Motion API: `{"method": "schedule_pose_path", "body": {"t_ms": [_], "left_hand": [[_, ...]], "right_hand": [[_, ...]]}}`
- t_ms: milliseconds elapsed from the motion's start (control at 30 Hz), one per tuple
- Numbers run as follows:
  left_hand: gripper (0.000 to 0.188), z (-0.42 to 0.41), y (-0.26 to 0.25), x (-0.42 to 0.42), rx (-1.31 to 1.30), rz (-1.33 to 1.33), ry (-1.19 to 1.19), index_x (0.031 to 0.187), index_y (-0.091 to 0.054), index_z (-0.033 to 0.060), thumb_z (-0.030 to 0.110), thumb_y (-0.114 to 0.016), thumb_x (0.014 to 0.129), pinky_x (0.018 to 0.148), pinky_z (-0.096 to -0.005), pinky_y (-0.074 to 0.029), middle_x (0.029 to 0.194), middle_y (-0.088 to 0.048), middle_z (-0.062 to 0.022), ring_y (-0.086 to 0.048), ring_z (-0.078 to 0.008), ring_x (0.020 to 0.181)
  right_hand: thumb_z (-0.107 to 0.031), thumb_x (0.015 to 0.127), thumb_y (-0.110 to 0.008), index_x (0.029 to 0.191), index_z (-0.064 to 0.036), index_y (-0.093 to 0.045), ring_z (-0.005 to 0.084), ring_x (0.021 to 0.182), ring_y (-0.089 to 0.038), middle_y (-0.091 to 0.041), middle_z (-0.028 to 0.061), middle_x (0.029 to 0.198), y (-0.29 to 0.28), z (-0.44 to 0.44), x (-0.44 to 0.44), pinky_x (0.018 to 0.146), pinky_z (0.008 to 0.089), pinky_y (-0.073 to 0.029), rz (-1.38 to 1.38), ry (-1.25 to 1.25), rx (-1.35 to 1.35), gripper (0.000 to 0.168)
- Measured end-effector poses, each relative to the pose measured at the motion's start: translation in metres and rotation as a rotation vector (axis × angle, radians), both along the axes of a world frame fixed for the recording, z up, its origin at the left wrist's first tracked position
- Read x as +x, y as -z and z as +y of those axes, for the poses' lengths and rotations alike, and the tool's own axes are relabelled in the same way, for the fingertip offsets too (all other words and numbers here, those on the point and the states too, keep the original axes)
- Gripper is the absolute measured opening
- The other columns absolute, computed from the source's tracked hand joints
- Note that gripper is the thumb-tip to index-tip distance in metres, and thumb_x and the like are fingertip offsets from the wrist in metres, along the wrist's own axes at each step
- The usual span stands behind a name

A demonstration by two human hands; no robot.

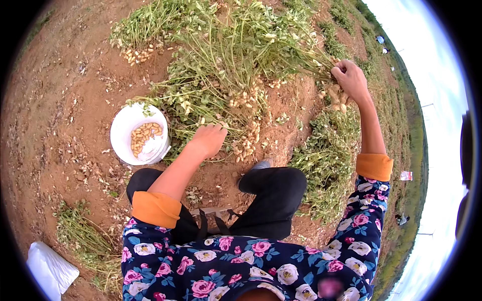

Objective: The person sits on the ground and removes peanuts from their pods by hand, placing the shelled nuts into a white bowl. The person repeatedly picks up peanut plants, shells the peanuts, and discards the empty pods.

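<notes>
My right hand (350,79) is raised at the upper right, its fingers closed around the stems of a peanut plant (318,66). A cluster of peanut pods (339,98) hangs just below that fist. My left hand (211,138) is low over the heap of pulled peanut plants (226,52), knuckles up. Its fingertips are partly hidden among the stems, so I cannot tell whether it grips any. More pods (245,148) lie on the heap just right of this hand. To its left stands a white plastic bucket (117,129) with loose peanuts (141,137) in the bottom.
Another row of pulled plants (327,150) lies right of my knee. A white sack (52,269) and more plants (86,240) are at the lower left. Bare brown soil (56,124) stretches along the left. Other people (402,219) are far off at the field's right side.
</notes>
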State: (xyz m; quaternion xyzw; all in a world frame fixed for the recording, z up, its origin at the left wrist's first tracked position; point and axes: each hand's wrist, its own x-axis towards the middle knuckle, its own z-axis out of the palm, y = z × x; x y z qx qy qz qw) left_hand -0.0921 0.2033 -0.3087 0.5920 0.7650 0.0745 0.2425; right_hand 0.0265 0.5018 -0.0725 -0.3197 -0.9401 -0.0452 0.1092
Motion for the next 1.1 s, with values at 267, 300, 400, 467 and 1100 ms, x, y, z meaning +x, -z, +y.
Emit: {"method": "schedule_pose_path", "body": {"t_ms": [267, 300, 400, 467, 1100], "left_hand": [[0.062, 0.076, -0.018, -0.008, 0.343, 0.557, 0.107, 0.134, -0.036, 0.0244, 0.007, -0.057, 0.078, 0.103, -0.0643, -0.012, 0.144, -0.023, -0.0034, -0.015, -0.0279, 0.135], [0.063, 0.092, -0.019, -0.012, 0.234, 0.614, 0.152, 0.133, -0.037, 0.0292, 0.008, -0.057, 0.078, 0.1, -0.0703, -0.005, 0.142, -0.027, -0.0025, -0.013, -0.0279, 0.136], [0.056, 0.118, -0.016, -0.012, -0.02, 0.52, 0.087, 0.128, -0.045, 0.0274, 0.007, -0.056, 0.078, 0.1, -0.0713, -0.005, 0.14, -0.032, -0.0024, -0.016, -0.0284, 0.135], [0.043, 0.114, 0.006, -0.021, -0.003, 0.479, 0.061, 0.12, -0.054, 0.0251, 0.01, -0.055, 0.08, 0.102, -0.0677, -0.004, 0.138, -0.035, -0.0033, -0.022, -0.0273, 0.133], [0.045, 0.078, 0.148, -0.066, -0.112, 0.413, 0.032, 0.129, -0.042, 0.0266, 0.015, -0.051, 0.086, 0.105, -0.0541, -0.014, 0.131, -0.044, -0.005, -0.028, -0.0286, 0.13]], "right_hand": [[-0.026, 0.07, -0.054, 0.07, -0.003, -0.053, 0.0254, 0.064, -0.056, -0.057, 0.0097, 0.072, -0.077, -0.092, 0.018, 0.061, 0.0361, -0.043, -0.062, -0.169, 0.171, 0.024], [-0.026, 0.07, -0.053, 0.069, -0.003, -0.053, 0.0254, 0.063, -0.055, -0.057, 0.0096, 0.071, -0.079, -0.099, 0.024, 0.06, 0.036, -0.043, -0.074, -0.184, 0.187, 0.023], [-0.022, 0.067, -0.054, 0.068, -0.003, -0.051, 0.0255, 0.059, -0.052, -0.055, 0.0103, 0.069, -0.082, -0.105, 0.043, 0.057, 0.0353, -0.041, -0.086, -0.192, 0.179, 0.02], [-0.021, 0.066, -0.054, 0.068, -0.003, -0.051, 0.0253, 0.057, -0.051, -0.054, 0.0102, 0.068, -0.088, -0.101, 0.054, 0.056, 0.0352, -0.04, -0.098, -0.154, 0.17, 0.018], [-0.048, 0.087, -0.044, 0.074, -0.003, -0.055, 0.0121, 0.053, -0.048, -0.05, 0.003, 0.058, -0.211, 0.057, 0.542, 0.049, 0.0277, -0.037, 0.515, 1.169, 0.18, 0.048]]}}
